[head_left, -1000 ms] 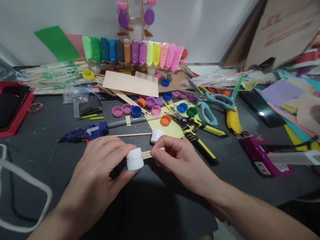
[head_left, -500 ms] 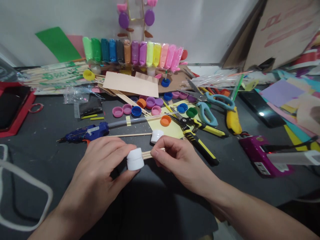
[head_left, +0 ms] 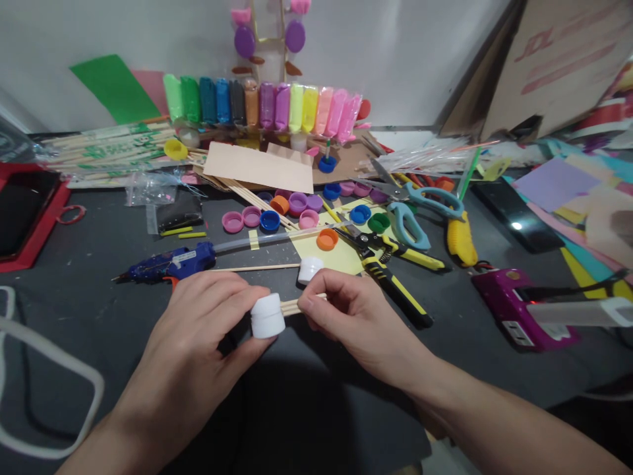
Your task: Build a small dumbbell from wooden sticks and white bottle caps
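Right now both hands are raised over the near part of the dark desk [head_left: 297,402]; left hand [head_left: 190,333] is partly closed, thumb below and fingers above, pinching a white ridged piece [head_left: 268,316] that looks like two caps stacked; right hand [head_left: 359,320] is mostly closed, thumb and forefinger pinching a few short wooden sticks [head_left: 291,307]; stick ends meet the side of the white piece facing the right hand, whether fixed or just touching, cannot tell; the other ends poke out past the right fingertips.

Just beyond the right hand, a second white piece [head_left: 310,271] stands on the desk; a long thin stick [head_left: 257,268] runs up to it from near the blue glue gun [head_left: 182,261], which lies beyond the left hand with a clear glue stick [head_left: 247,242] out the back; orange cap [head_left: 327,239] sits on pale yellow paper [head_left: 352,257]; black-and-yellow pliers [head_left: 400,292] lie open beside it, blue-handled scissors [head_left: 435,200] farther back; magenta box [head_left: 521,313] is well off on the right; wrapped clay packs [head_left: 267,105] line up at the back, several colours.
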A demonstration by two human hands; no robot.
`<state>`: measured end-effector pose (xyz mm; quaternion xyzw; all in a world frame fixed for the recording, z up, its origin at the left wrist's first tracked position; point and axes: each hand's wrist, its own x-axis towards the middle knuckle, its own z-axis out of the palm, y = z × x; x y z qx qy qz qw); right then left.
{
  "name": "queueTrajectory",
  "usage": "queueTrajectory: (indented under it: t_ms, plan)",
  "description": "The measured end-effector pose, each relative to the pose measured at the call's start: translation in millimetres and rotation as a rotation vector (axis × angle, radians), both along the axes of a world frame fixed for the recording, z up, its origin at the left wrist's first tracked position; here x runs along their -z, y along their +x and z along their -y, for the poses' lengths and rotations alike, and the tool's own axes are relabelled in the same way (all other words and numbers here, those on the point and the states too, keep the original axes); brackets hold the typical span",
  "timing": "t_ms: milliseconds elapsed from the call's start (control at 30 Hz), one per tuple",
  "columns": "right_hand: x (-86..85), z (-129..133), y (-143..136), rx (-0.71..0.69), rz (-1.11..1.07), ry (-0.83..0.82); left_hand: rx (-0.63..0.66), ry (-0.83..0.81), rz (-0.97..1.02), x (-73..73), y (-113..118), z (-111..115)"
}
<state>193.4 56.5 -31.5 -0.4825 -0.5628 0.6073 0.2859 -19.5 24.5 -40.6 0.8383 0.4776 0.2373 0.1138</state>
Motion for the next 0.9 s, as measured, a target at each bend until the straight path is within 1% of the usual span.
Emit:
queueTrajectory:
  t_ms: [900]
  plan:
    - [3.2, -0.3, -0.1, 0.007, -0.023, -0.027, 0.015, 0.011, 0.024, 1.1, -0.7, -0.8]
